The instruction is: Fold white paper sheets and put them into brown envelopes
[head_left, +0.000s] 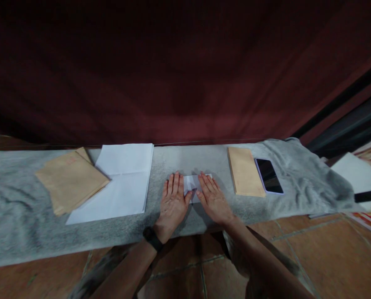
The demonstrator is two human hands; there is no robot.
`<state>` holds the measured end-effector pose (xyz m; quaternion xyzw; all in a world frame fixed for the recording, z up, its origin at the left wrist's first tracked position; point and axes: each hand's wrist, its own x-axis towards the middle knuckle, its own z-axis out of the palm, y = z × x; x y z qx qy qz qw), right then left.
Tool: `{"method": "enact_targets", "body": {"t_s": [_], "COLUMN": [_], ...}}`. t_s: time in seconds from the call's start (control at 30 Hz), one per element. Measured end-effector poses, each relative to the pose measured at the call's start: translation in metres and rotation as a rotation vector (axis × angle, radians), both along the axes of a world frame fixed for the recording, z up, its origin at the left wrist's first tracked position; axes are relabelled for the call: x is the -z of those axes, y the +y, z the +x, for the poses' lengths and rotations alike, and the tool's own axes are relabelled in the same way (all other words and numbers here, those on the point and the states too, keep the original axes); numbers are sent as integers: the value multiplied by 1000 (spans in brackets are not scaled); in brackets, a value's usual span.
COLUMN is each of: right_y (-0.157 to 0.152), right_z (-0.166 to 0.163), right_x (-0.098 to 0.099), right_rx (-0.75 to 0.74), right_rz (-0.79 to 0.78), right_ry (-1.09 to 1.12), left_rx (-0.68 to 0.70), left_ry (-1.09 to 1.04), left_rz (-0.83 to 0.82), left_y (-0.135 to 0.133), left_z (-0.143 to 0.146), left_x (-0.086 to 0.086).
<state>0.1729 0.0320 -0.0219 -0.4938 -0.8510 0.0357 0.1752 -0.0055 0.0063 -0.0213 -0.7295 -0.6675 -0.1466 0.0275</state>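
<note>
A small folded piece of white paper lies flat on the grey cloth in front of me. My left hand rests palm down on its left part, fingers stretched forward. On its right part lies my right hand, also flat with the fingers out. Both thumbs point inward near the paper's middle. My hands cover much of the paper, so its full outline is hidden. A dark band is around my left wrist.
To the left, brown envelopes overlap a stack of white paper sheets. On the right lie more brown envelopes beside a phone in a purple case. A dark red curtain hangs behind; tiled floor shows below.
</note>
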Motion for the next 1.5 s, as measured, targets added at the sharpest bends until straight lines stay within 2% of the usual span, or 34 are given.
{"method": "enact_targets", "body": {"t_s": [0.17, 0.33, 0.5, 0.87, 1.07, 1.27, 1.5], "right_y": [-9, -8, -6, 0, 1, 2, 9], "right_z": [-7, 1, 11, 33, 35, 36, 38], "right_x": [5, 15, 16, 19, 19, 19, 15], "right_rx": [-37, 0, 35, 48, 48, 40, 36], "right_rz": [-16, 23, 35, 60, 61, 28, -39], "right_ry": [-26, -45, -56, -78, -70, -84, 7], "left_rx": [156, 115, 56, 98, 184, 396, 499], "left_ry": [-48, -31, -24, 5, 15, 29, 42], "left_rz": [0, -16, -28, -45, -29, -50, -88], "left_y": [-5, -8, -8, -12, -10, -12, -15], "left_z": [1, 1, 0, -17, -29, -40, -38], "left_x": [1, 6, 5, 2, 6, -8, -18]}}
